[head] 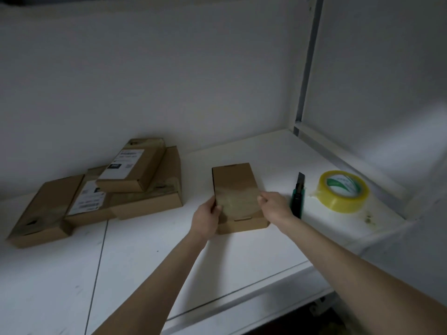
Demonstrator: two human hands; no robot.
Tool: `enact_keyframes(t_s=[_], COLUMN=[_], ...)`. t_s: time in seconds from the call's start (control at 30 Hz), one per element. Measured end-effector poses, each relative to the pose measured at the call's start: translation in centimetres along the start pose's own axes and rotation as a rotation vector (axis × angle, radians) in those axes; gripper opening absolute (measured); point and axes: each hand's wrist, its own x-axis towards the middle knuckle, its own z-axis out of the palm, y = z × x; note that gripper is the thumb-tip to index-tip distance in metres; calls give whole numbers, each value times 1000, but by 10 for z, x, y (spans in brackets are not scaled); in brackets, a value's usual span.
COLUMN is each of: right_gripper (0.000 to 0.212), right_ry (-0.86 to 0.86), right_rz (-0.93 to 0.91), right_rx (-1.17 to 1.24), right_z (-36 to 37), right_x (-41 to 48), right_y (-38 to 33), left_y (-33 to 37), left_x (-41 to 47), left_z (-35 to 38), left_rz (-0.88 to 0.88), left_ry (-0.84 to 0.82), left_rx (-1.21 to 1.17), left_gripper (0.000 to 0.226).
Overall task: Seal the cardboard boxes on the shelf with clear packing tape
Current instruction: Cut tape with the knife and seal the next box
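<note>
Mid-shelf [145, 250], the left hand [208, 213] and right hand [273, 204] grip opposite sides of a box [232, 182]. A knife [298, 197] and a tape roll [343, 192] lie to its right, with a box stack [135, 180] to its left.

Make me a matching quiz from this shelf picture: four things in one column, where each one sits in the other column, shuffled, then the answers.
Things:
1. tape roll
2. utility knife
3. plain box
4. box pile

Places:
A. left side of the shelf
B. between the left hand and right hand
C. far right, near the shelf corner
D. lying between the plain box and the tape roll

Pairs: 1-C, 2-D, 3-B, 4-A
</note>
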Motion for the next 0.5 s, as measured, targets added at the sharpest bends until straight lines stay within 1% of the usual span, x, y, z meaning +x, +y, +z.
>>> enact_keyframes(t_s=[0.07,0.13,0.2,0.23,0.3,0.33,0.37,0.4,0.5], right_gripper=[35,29,55,66,89,100,104,97,67], right_ry=[-22,-15,-45,-76,-201,-282,-350,-394,-446], right_rz=[17,21,32,44,92,110,119,111,101], right_rx=[-30,-52,13,131,435,561,651,728,966], right_z=[-6,-9,-5,-2,1,2,1,1,-2], right_x=[1,1,-5,-7,-10,-11,-11,-12,-9], right_y=[-3,-8,-13,-15,-22,-24,-29,-34,-43], left_y=[1,4,13,21,38,46,54,60,68], left_x=[-5,-7,-11,-14,-18,-19,-18,-18,-17], left_z=[-1,-1,-1,-2,-5,-7,-6,-4,7], left_rz=[-73,-136,-157,-147,-76,-22,25,71,177], left_ry=[-16,-3,-1,-7,-4,5,19,35,24], left_rx=[-169,-291,-436,-533,-685,-703,-674,-629,-307], left_gripper=[23,26,25,24,24,27,32,38,55])
